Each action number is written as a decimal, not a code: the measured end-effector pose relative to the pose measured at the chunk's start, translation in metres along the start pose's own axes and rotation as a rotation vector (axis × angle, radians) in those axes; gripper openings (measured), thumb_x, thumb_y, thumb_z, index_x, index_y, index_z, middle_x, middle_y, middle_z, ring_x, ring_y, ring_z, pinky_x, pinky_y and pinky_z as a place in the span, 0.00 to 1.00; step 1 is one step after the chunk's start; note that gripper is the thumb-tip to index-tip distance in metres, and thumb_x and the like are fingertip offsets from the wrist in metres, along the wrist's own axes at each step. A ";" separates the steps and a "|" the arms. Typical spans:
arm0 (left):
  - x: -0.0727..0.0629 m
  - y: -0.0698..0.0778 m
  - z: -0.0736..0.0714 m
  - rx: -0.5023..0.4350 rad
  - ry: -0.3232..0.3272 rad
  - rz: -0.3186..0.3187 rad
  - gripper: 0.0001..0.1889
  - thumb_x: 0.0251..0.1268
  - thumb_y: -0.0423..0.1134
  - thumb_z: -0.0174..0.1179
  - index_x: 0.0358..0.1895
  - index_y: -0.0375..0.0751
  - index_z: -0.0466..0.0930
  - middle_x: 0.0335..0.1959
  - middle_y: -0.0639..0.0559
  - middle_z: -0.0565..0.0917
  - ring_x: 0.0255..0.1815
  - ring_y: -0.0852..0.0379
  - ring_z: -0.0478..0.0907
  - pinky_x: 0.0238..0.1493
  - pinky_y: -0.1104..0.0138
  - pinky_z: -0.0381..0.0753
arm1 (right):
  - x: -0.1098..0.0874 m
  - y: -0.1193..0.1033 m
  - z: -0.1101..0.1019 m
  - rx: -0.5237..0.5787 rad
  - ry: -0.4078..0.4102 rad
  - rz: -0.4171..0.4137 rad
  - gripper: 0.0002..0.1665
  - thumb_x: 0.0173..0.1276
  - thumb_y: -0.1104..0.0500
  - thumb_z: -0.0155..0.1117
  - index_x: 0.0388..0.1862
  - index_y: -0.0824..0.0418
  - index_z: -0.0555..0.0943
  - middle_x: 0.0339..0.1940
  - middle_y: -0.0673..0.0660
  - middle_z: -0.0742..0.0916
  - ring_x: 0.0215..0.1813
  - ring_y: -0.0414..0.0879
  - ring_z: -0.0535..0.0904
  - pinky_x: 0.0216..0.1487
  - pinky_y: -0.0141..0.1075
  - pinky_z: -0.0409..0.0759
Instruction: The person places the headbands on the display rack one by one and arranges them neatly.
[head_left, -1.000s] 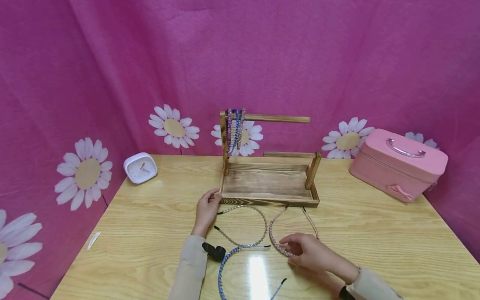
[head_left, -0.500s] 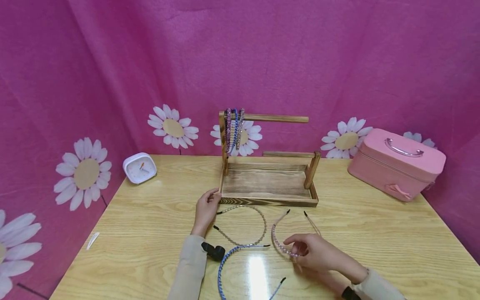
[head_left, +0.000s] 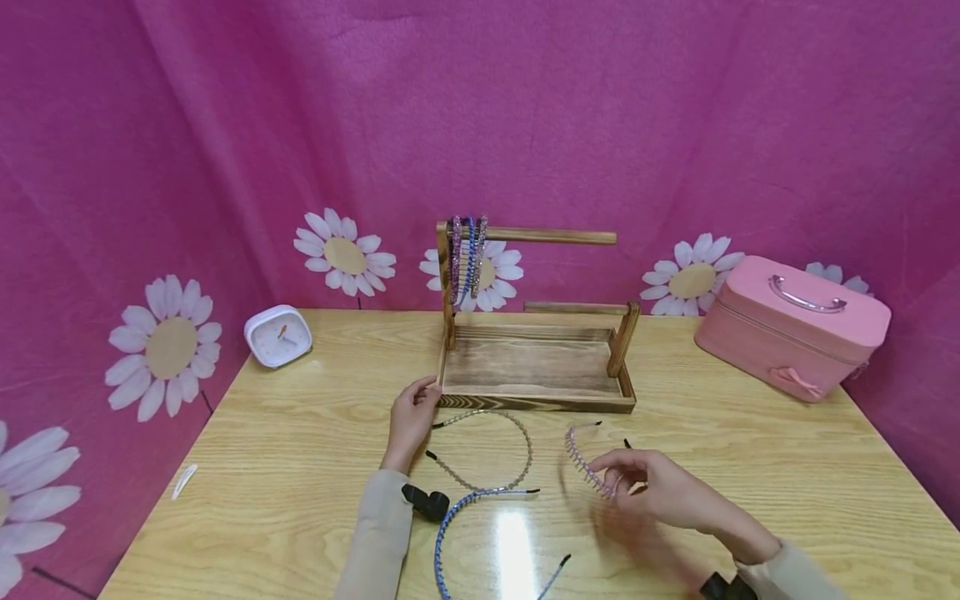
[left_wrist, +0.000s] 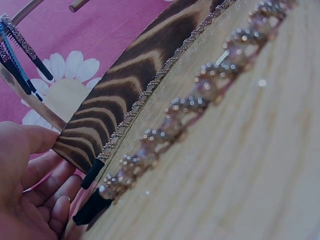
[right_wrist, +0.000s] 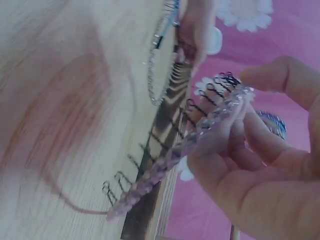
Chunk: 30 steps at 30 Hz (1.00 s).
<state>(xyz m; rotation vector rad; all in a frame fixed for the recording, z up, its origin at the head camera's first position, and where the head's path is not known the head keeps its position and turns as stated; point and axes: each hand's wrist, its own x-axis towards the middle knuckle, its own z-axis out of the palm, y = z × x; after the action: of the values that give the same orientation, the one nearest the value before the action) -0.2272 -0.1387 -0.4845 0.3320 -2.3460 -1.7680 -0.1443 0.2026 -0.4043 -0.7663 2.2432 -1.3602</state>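
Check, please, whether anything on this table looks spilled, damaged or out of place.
Nothing looks spilled or plainly damaged. One small oddity: a white clip lies alone near the left edge of the table, away from the headbands and the rack. Still, it may belong there.

The held headband (right_wrist: 172,156) is partly hidden and the nearer blue headband (head_left: 440,550) cut off.
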 end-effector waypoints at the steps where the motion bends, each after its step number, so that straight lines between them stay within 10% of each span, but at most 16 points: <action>1: 0.000 0.000 0.000 0.002 0.000 -0.001 0.16 0.71 0.38 0.55 0.57 0.35 0.80 0.43 0.41 0.82 0.40 0.56 0.75 0.42 0.68 0.72 | -0.001 0.000 -0.003 0.038 0.010 0.007 0.24 0.58 0.73 0.56 0.55 0.79 0.74 0.35 0.50 0.80 0.37 0.32 0.74 0.34 0.28 0.77; 4: 0.000 0.000 0.000 0.006 0.000 -0.006 0.17 0.71 0.38 0.55 0.57 0.35 0.80 0.44 0.41 0.82 0.41 0.55 0.75 0.42 0.68 0.72 | -0.006 0.003 -0.014 0.185 0.036 0.029 0.24 0.63 0.72 0.55 0.60 0.76 0.72 0.37 0.48 0.81 0.37 0.34 0.76 0.32 0.29 0.76; 11: 0.000 0.000 0.001 0.007 0.005 -0.012 0.17 0.71 0.38 0.55 0.57 0.36 0.80 0.44 0.41 0.82 0.41 0.56 0.75 0.42 0.68 0.71 | -0.013 0.015 -0.034 0.469 0.135 0.072 0.26 0.72 0.69 0.52 0.52 0.36 0.78 0.45 0.40 0.84 0.45 0.32 0.80 0.44 0.28 0.80; 30: 0.000 0.001 0.000 -0.001 0.015 0.021 0.16 0.70 0.36 0.55 0.56 0.33 0.81 0.42 0.40 0.83 0.36 0.62 0.72 0.41 0.69 0.72 | -0.026 0.029 -0.085 0.972 0.192 -0.147 0.27 0.78 0.71 0.36 0.56 0.55 0.82 0.41 0.49 0.85 0.45 0.39 0.82 0.48 0.33 0.82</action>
<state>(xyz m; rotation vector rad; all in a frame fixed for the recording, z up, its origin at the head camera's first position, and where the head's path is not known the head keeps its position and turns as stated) -0.2276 -0.1380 -0.4833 0.3180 -2.3299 -1.7512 -0.1821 0.2874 -0.3912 -0.4423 1.3358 -2.3553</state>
